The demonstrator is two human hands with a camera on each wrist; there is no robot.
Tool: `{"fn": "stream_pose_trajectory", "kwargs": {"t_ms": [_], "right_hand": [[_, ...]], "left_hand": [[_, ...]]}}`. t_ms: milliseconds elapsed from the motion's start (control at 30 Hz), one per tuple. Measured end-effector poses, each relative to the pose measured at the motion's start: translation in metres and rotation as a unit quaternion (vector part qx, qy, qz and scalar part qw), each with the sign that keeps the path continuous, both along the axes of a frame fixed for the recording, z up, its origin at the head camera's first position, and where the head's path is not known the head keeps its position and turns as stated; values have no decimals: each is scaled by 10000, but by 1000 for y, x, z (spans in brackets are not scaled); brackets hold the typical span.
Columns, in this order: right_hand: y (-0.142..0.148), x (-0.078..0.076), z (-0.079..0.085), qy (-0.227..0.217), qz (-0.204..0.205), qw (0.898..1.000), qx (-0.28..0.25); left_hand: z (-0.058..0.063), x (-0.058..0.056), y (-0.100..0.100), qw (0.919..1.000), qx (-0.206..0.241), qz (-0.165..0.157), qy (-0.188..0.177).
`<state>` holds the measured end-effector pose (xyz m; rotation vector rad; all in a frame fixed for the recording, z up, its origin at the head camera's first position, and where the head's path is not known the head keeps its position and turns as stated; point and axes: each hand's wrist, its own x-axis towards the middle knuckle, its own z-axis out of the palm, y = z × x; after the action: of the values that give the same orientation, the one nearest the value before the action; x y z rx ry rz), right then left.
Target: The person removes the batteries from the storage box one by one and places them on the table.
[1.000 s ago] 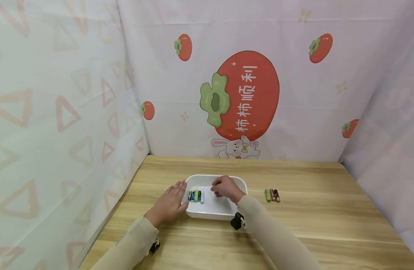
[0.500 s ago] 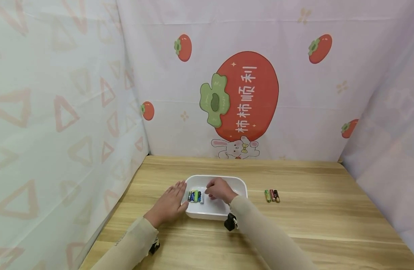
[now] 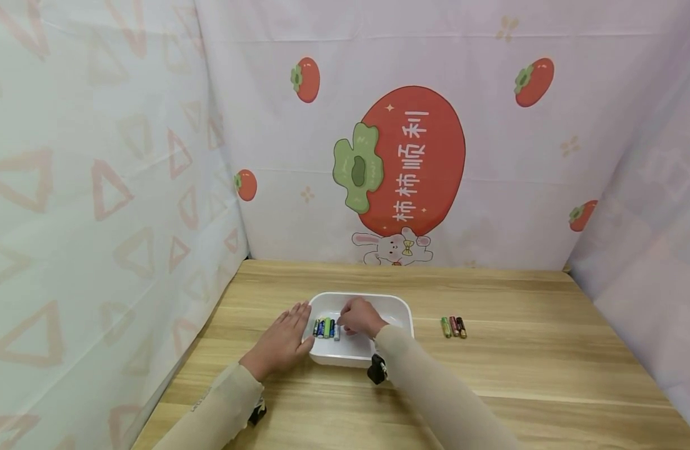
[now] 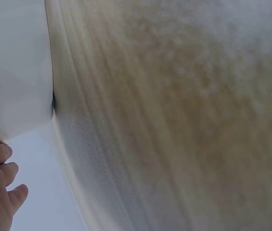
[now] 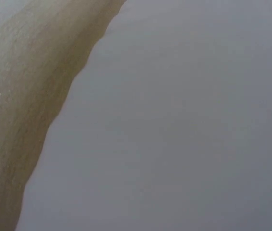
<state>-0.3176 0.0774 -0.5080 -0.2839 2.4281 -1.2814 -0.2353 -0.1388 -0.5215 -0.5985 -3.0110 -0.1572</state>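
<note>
The white tray stands on the wooden table, with several batteries side by side near its left end. Among them are a bright green battery and, at the row's right end, a whitish battery. My left hand lies with straight fingers along the tray's left rim; its fingers also show at the tray's wall in the left wrist view. Over the tray, my right hand has bent fingers, their tips right at the whitish battery. I cannot tell whether it pinches anything.
On the table right of the tray lie a green battery, a reddish battery and a dark battery, side by side. Printed cloth hangs behind the table and along both sides.
My right hand has moved left inside the tray, from its middle to the right end of the battery row. The left hand and the batteries on the table have stayed put.
</note>
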Motion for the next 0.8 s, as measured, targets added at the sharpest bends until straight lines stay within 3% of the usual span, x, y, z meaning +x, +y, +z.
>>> {"fn": "stream_pose_trajectory", "kwargs": {"t_ms": [300,800], "right_hand": [[-16,15,8,142,21,9988,459],[-25,10,7,103,49,9973,725]], "left_hand": [[9,11,-12,9991,132,-354,174],[12,8,-15,9989,110,-444,120]]}}
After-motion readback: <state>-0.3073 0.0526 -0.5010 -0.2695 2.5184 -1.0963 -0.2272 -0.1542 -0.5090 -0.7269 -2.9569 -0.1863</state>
